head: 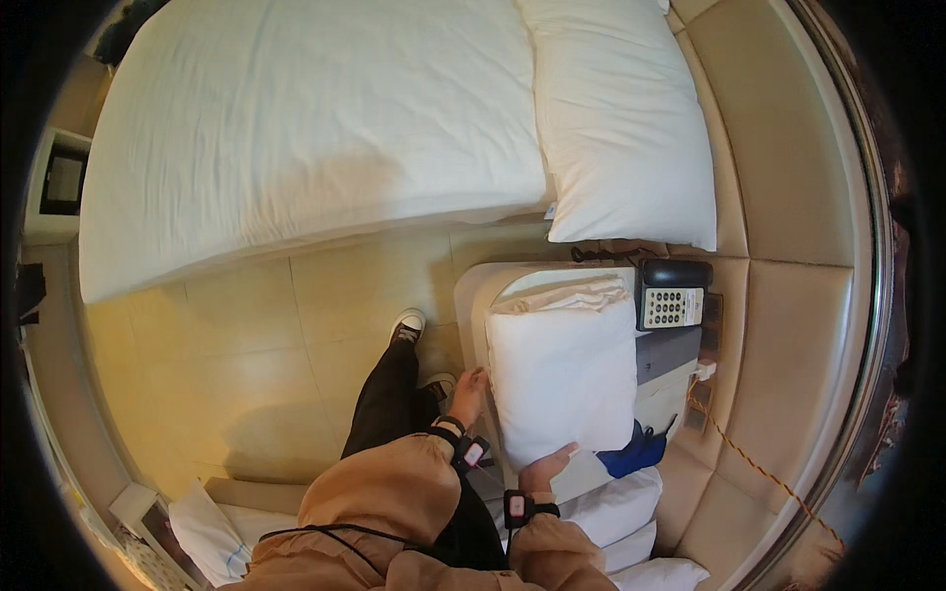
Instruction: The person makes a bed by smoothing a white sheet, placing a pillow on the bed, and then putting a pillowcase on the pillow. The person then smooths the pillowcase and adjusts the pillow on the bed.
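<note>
A thick stack of folded white bed linen [563, 369] lies on a white nightstand [473, 295] with rounded corners. My left hand [470, 391] is at the stack's left edge, its fingertips touching or very near the fabric; whether they grip it is not clear. At the near edge of the stack, my right hand [548, 465] has its thumb against the cloth, and its other fingers are hidden. Both wrists wear black bands with small devices. Just right of my right hand, a blue cloth item [637, 451] lies on the nightstand.
A corded telephone [672, 295] stands at the nightstand's back right. Beyond is a bed with a white sheet [332, 133] and a white pillow [628, 148]. A padded beige headboard [798, 332] runs along the right, with a twisted cord [761, 469]. White pillows [613, 517] lie close to me.
</note>
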The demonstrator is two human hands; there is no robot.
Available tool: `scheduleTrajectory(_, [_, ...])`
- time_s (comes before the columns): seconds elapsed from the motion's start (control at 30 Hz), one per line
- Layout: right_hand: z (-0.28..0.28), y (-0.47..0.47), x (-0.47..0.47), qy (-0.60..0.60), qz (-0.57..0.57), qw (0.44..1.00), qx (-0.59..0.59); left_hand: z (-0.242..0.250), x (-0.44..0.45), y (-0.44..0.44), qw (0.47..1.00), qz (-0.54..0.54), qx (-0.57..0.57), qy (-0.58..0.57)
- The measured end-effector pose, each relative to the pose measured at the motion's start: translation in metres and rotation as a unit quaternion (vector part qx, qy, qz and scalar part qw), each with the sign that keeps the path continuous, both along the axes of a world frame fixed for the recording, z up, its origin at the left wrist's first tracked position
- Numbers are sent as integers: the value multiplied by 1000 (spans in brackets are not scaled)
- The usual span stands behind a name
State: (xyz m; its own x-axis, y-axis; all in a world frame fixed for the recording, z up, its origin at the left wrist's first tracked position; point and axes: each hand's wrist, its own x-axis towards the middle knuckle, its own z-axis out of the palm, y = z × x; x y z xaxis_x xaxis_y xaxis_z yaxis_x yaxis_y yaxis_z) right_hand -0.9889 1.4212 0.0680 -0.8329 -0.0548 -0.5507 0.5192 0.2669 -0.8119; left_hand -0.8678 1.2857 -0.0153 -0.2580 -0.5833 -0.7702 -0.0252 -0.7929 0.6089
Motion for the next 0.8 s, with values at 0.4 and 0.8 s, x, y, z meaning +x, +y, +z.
scheduleTrajectory(0.4, [0,-9,11,29,-45,998,27,32,-17,-52,998,6,-38,57])
scheduleTrajectory(0.8, [13,-20,18,82,-76,992,64,-12,-22,-166,963,-4,118,244])
